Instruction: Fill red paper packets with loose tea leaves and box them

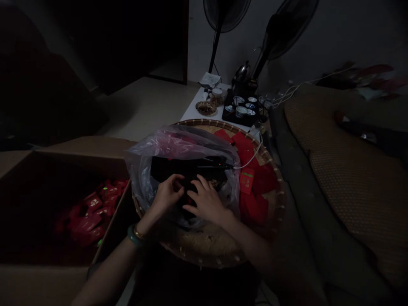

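My left hand is over a dark area inside a clear plastic bag, its thumb and fingers curled together; whatever they pinch is too dark to make out. Beside it my right hand has its fingers spread apart, reaching over the same dark area, where a small reddish spot shows between the hands. The bag lies in a round woven bamboo tray. A black device with a small red light and a white cable rests across the bag. Red packets lie along the tray's right side.
At left stands an open cardboard box with many small red packets inside. Beyond the tray, a white table carries a black tea tray with cups. Two fans stand behind. A woven-mat seat is at right.
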The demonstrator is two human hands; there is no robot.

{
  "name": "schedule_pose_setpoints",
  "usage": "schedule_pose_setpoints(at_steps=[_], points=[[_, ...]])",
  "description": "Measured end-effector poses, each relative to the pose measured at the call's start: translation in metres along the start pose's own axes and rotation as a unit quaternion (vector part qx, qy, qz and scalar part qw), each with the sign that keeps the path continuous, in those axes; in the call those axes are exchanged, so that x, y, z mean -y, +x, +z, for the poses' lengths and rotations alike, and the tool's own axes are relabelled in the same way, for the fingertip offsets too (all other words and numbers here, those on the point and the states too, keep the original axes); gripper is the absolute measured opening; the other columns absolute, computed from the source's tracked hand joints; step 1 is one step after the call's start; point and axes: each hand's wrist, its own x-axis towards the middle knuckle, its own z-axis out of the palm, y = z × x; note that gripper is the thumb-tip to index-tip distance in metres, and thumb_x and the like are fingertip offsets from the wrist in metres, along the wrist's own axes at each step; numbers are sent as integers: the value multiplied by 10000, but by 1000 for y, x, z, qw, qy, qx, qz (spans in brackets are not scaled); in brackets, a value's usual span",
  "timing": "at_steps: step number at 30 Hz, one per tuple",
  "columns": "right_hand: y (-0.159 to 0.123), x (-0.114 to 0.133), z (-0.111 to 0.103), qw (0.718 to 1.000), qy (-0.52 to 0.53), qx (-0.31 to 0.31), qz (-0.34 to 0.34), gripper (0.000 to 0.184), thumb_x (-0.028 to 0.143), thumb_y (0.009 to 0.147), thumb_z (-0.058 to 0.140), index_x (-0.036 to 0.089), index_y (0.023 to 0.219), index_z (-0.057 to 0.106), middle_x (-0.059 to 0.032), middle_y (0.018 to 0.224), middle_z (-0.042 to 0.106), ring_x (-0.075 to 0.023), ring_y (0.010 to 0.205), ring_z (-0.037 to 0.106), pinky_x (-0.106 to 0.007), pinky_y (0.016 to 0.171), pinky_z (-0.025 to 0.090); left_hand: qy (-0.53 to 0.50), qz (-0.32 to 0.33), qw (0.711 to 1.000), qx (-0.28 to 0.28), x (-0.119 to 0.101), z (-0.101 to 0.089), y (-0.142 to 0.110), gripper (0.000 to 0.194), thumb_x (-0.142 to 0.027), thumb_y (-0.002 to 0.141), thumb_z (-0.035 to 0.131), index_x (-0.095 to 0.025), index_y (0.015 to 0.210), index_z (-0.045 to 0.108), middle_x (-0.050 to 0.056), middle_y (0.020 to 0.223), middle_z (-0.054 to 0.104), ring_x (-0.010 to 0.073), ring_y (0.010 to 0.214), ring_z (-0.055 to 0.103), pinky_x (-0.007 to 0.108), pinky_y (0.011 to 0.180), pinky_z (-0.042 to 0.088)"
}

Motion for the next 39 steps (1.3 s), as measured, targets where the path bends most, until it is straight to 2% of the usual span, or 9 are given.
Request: schedule_pose_setpoints(at_steps=[3,7,15,19,21,27,31,35,39], points=[[0,-2,1,999,43,3,3,321,452,790,608,189,967,661,-124,1197,531,-311,1260,332,-477,987,355,-6,-3,1000,0,1,0,0,310,-184,700,563,-180,1010,572,-29,657,615,120,602,586,215,586,441],[3,-7,2,976,209,-55,21,169,300,863,523,197,896,652,-69,1068,618,-194,1052,535,-355,930,419,-7,-10,1000,5,3,0,0,317,-184,689,567,-177,1005,576,-27,654,615,120,594,583,212,574,436],[21,-27,46,823,539,-62,169,160,160,802,482,207,955,477,-42,981,647,-143,948,614,-314,842,459,-14,-19,1000,17,-4,2,1,314,-183,676,562,-161,989,576,-25,638,623,116,567,579,206,553,421],[23,-28,44,783,597,-38,174,156,165,806,444,210,955,456,-33,895,672,-139,823,632,-302,745,478,-21,-21,999,21,-3,2,1,324,-193,676,567,-159,998,568,-25,637,625,118,565,581,208,548,422],[22,-28,37,787,592,-50,166,166,145,803,415,207,952,455,-29,869,680,-137,811,629,-300,740,470,-24,-21,999,22,-1,2,2,325,-196,679,569,-166,1003,568,-25,645,628,120,574,585,209,553,425],[12,-21,24,854,492,-90,140,209,138,806,403,192,995,472,-17,807,689,-144,773,611,-336,791,438,-21,-23,999,16,3,4,4,327,-200,681,570,-170,1007,571,-24,650,620,123,583,582,216,562,425],[3,-12,18,906,385,-134,113,275,159,778,491,197,1050,518,-53,950,649,-174,924,585,-341,815,446,-22,-17,1000,12,3,3,3,318,-204,692,561,-173,1009,573,-26,649,612,120,582,573,217,565,424],[-4,-4,17,961,244,-117,62,431,264,697,667,219,1110,553,-83,1109,582,-233,1060,514,-398,907,416,-9,-8,1000,5,2,3,2,317,-183,693,558,-179,1009,582,-30,658,607,116,588,568,216,570,421],[-2,-11,29,954,256,-115,102,315,178,757,572,213,1070,587,-52,934,651,-187,865,602,-343,789,477,-25,-9,1000,14,4,6,3,298,-203,722,554,-176,1017,590,-28,651,598,118,581,563,223,568,429]])
